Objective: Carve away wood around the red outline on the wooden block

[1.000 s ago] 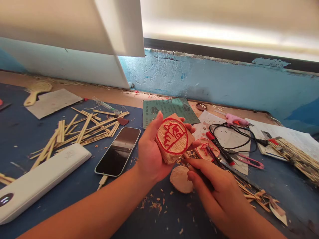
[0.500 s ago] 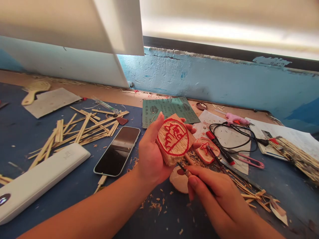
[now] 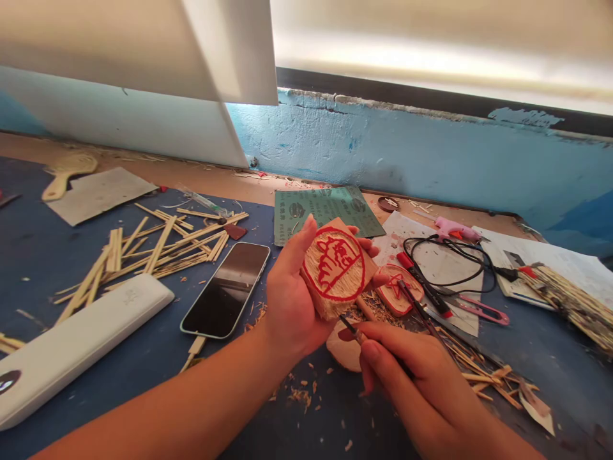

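Observation:
My left hand (image 3: 292, 300) is closed around a wooden block (image 3: 335, 268) that bears a red circle and a red carved design, tilted up toward me. My right hand (image 3: 412, 377) pinches a thin carving tool (image 3: 352, 327), its tip just below the block's lower edge. Under both hands lies a plain round wood slice (image 3: 341, 350) on the blue tabletop (image 3: 143, 358). A second slice with a red star (image 3: 396, 289) rests just right of the block, among wood shavings.
A dark phone (image 3: 227, 289) and a white case (image 3: 71, 348) lie to the left, with loose wooden sticks (image 3: 158, 249) behind them. Green sandpaper (image 3: 325, 207), a pink glue gun (image 3: 450, 229), black cable, pink snips (image 3: 483, 310) and bundled sticks (image 3: 569, 297) sit to the right.
My right hand has closed on the carving tool and raised its tip to the block's lower edge. The left hand and block have hardly moved.

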The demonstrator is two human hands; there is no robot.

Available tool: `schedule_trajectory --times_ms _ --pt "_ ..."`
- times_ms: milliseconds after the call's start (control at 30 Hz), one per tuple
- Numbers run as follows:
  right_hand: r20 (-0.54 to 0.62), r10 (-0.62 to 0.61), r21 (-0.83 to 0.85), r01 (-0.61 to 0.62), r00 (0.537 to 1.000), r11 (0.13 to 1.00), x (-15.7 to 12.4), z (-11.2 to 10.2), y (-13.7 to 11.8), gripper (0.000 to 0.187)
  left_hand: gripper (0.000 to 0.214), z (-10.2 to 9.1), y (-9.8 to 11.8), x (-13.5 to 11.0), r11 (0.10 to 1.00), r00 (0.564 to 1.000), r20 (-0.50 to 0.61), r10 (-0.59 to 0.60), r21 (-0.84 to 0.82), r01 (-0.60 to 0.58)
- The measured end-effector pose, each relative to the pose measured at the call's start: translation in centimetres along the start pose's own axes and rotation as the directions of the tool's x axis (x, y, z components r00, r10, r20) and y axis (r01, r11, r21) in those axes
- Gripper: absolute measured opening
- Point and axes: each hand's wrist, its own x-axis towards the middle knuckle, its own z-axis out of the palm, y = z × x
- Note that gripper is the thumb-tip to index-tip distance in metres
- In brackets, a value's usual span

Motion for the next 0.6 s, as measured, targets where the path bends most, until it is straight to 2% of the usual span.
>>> schedule_trajectory --times_ms 300,433,533,600 --pt "0.022 0.029 0.043 -0.030 0.999 0.999 0.1 0.0 0.0 0.038 0.050 -0.2 0.2 -0.2 1.000 0.999 0.036 -0.027 -0.009 0.027" --pt "0.056 0.155 0.185 -0.163 0.986 0.969 -0.2 0.5 0.0 0.045 0.049 -0.3 0.1 -0.1 0.999 0.999 0.032 -0.032 -0.010 0.032" --pt "0.136 0.285 0.360 -0.315 0.949 0.878 -0.5 0.9 -0.3 0.049 0.043 -0.2 -0.2 -0.3 1.000 0.999 0.037 0.012 0.000 -0.012" --pt "0.134 0.249 0.334 -0.280 0.959 0.900 -0.5 1.0 -0.3 0.048 0.039 -0.2 -0.5 -0.4 0.998 0.998 0.028 0.058 0.011 -0.058"
